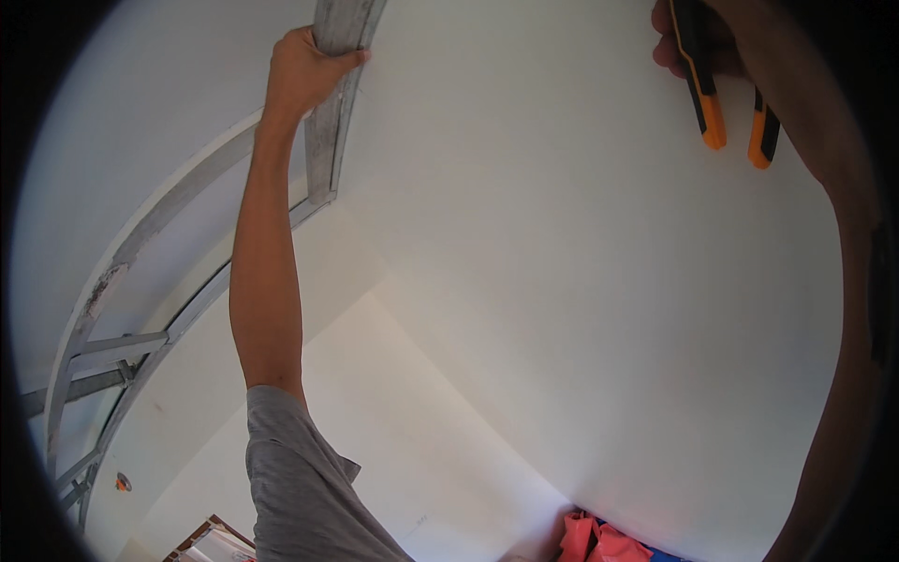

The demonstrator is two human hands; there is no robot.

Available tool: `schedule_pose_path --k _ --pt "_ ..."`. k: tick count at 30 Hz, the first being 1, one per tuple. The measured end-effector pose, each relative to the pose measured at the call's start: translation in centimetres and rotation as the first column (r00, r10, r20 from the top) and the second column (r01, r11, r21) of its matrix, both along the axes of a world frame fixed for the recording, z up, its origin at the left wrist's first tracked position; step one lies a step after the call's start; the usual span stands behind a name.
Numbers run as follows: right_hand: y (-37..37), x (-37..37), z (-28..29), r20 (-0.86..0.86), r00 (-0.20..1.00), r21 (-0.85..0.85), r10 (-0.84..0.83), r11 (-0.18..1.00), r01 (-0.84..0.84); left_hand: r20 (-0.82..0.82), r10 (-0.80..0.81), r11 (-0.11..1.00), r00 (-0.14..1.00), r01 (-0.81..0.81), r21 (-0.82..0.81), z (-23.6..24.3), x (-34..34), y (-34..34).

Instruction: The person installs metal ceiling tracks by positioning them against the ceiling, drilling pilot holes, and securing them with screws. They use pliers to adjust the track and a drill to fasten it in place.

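Note:
My left hand (302, 75) reaches up and is closed round a grey metal channel (323, 145), its thumb lying across the edge. This channel joins a grey metal frame (154, 215) that bends along the left side. At the upper right, my right hand (716, 47) grips a pliers-like hand tool (709, 108) with two black-and-orange handles. The handle ends point down and stand apart. The tool's head is out of view, so I cannot tell its exact kind or whether it touches anything.
A plain white wall (562, 253) fills the middle and right, meeting other pale surfaces at a corner. Red fabric (604, 541) shows at the bottom edge beside something blue. A brown-edged shelf or box (201, 536) and a small orange-and-dark object (123, 482) are low on the left.

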State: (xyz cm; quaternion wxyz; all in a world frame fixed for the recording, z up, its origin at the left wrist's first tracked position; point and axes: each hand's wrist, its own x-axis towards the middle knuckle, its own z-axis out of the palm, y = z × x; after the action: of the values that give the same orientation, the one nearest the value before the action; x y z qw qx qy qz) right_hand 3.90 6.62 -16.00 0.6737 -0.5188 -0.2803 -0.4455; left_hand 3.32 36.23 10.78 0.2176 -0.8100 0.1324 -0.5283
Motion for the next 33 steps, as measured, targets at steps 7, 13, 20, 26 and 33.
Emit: schedule_pose_path --k 7,13,20,26,33 --pt "-0.2 -0.3 1.6 -0.011 0.996 -0.050 -0.090 0.995 0.090 0.115 0.089 0.996 0.989 -0.088 -0.007 -1.6 -2.5 -0.5" --pt "0.4 0.3 1.5 0.133 0.963 0.316 0.236 0.910 -0.267 0.097 0.015 0.998 0.995 -0.009 -0.062 -2.6 -3.7 -2.3" --pt "1.9 -0.8 8.4 0.514 0.807 0.526 0.291 0.636 -0.565 0.036 -0.031 0.998 0.999 0.033 -0.049 -3.2 -4.3 -3.1" --pt "3.5 -2.5 13.1 0.487 0.730 0.325 0.479 0.677 -0.660 0.055 -0.027 0.999 0.998 0.028 -0.025 -3.0 -4.6 -3.1" --pt "3.6 -3.2 12.7 0.489 0.737 0.349 0.467 0.669 -0.656 0.044 -0.071 0.996 0.996 0.073 -0.049 -3.6 -5.5 -3.6"
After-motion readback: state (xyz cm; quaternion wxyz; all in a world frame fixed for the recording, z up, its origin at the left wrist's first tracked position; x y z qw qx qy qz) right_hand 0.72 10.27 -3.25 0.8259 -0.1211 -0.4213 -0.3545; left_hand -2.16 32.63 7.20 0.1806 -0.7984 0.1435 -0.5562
